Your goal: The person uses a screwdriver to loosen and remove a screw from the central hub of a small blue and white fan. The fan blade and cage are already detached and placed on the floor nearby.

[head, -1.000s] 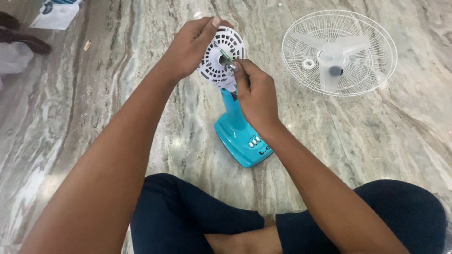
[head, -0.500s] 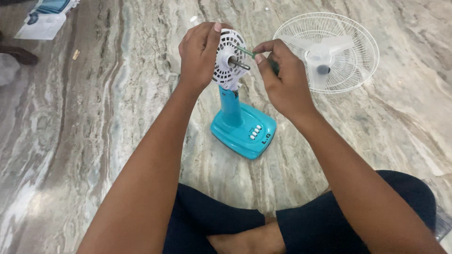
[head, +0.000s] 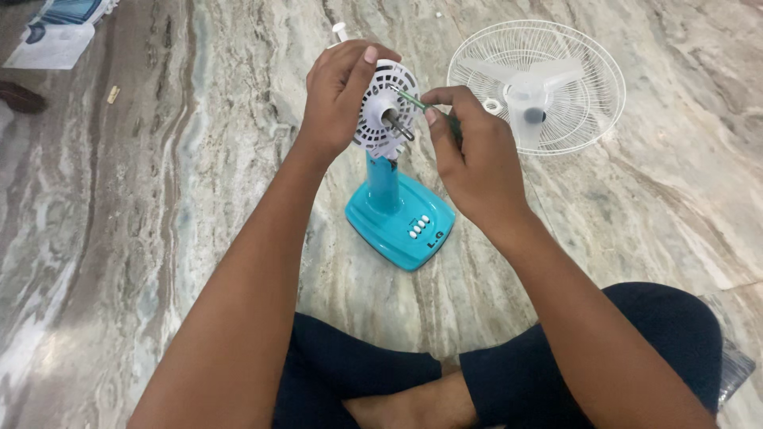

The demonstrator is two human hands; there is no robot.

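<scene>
The small fan (head: 389, 171) stands upright on the marble floor (head: 159, 199), just in front of the person's crossed legs (head: 509, 373). It has a blue base with a row of white buttons, a blue neck, and a round white motor housing (head: 387, 107) at the top with a metal shaft sticking out of its middle. The left hand (head: 338, 99) reaches over from the left and wraps the housing's edge, fingers curled across the top and thumb pointing up, gripping it. The right hand (head: 473, 155) comes in from the right with the wrist bent, its fingers pinched around a thin green screwdriver (head: 421, 103) whose tip points at the face of the housing near the shaft. Both forearms stretch forward from the bottom of the view. To the right, well apart from the fan, a white grille (head: 536, 87) with a clear blade lies flat on the floor.
</scene>
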